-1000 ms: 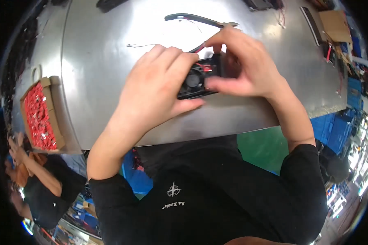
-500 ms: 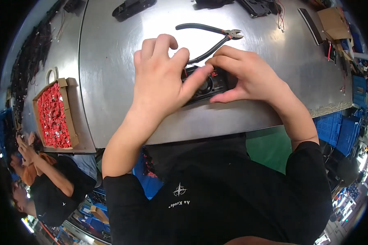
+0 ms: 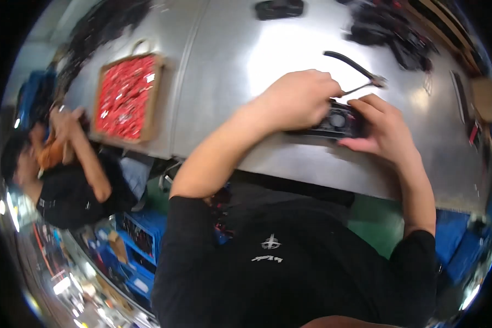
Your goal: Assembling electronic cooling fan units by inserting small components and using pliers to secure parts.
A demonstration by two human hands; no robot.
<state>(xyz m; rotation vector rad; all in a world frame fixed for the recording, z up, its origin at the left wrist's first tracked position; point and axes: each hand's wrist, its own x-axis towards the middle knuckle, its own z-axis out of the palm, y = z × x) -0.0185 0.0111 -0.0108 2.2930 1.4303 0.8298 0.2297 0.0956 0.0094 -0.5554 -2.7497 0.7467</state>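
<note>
A black plastic housing (image 3: 339, 121) with a round grey part in its middle lies on the metal table in front of me. My right hand (image 3: 387, 127) grips its right end, thumb on the near edge and fingers on the far edge. Over the housing's left part is my left hand (image 3: 303, 99), its fingers curled together near the far left corner. Whatever those fingers pinch is hidden, and motion blurs the view. Just beyond the housing lies a pair of cutting pliers (image 3: 375, 79) with dark handles, spread apart.
On the left stands a cardboard tray (image 3: 157, 82) full of small red parts. Further dark housings (image 3: 388, 33) and wires lie at the far right, and a black piece (image 3: 279, 9) at the far edge. A co-worker (image 3: 79, 186) sits at the left.
The view has swung left, so the table's things appear further right. My left fingers have curled inward and its thumb no longer stretches across the housing. My right hand stays at the right end.
</note>
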